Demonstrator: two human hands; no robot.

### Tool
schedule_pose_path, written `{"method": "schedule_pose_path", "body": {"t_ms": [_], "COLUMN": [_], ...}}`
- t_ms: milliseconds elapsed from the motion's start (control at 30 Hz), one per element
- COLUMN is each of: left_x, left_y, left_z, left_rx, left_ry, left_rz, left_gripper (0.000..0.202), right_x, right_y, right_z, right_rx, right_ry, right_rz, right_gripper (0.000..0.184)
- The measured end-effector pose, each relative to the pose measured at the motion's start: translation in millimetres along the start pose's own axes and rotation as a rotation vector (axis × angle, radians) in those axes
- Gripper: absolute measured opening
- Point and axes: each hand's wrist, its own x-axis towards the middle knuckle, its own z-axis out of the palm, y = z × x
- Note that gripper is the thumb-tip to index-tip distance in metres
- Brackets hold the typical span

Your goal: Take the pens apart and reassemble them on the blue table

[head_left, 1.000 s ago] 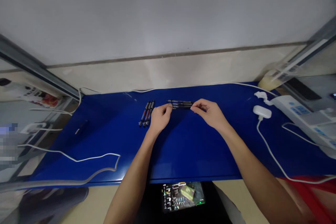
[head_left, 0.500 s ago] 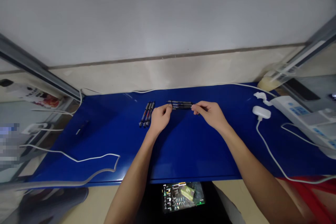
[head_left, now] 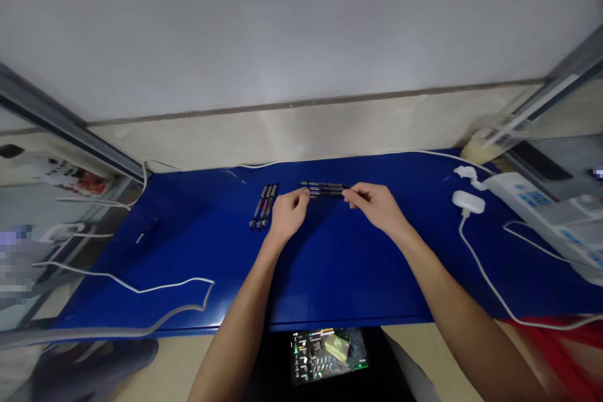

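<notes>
Across the middle of the blue tabletop (head_left: 339, 264) lies a row of about three dark pens (head_left: 323, 189), held level. My left hand (head_left: 289, 214) pinches their left part, and my right hand (head_left: 375, 206) has its fingertips at their right end. To the left of my left hand, a second group of about three dark pens with red markings (head_left: 263, 205) lies angled on the tabletop, apart from my fingers.
A small black pen-like object (head_left: 147, 230) lies at the left. On the right are a white charger (head_left: 468, 202) and a white power strip (head_left: 530, 207). White cable (head_left: 141, 289) loops along the tabletop. A lit tablet (head_left: 328, 355) sits below the front edge.
The view has shifted slightly downward. My hands and the held pens have barely moved, with the fingers still at the pens.
</notes>
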Motion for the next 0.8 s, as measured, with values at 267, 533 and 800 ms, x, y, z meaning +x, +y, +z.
{"method": "schedule_pose_path", "body": {"t_ms": [267, 533, 800], "left_x": [-0.9, -4.0, -10.1], "left_y": [2.3, 5.4, 12.3], "left_z": [-0.2, 0.1, 5.2], "left_rx": [0.004, 0.213, 0.346], "left_ry": [-0.001, 0.008, -0.21], "left_rz": [-0.002, 0.06, 0.301], "left_gripper": [0.042, 0.046, 0.044], "right_x": [2.9, 1.9, -5.8], "right_y": [4.2, 5.1, -0.7], "right_z": [-0.7, 2.6, 17.2], "right_rx": [0.073, 0.05, -0.078], "right_ry": [0.0, 0.034, -0.109], "right_rz": [0.019, -0.026, -0.092], "right_gripper": [0.032, 0.024, 0.037]}}
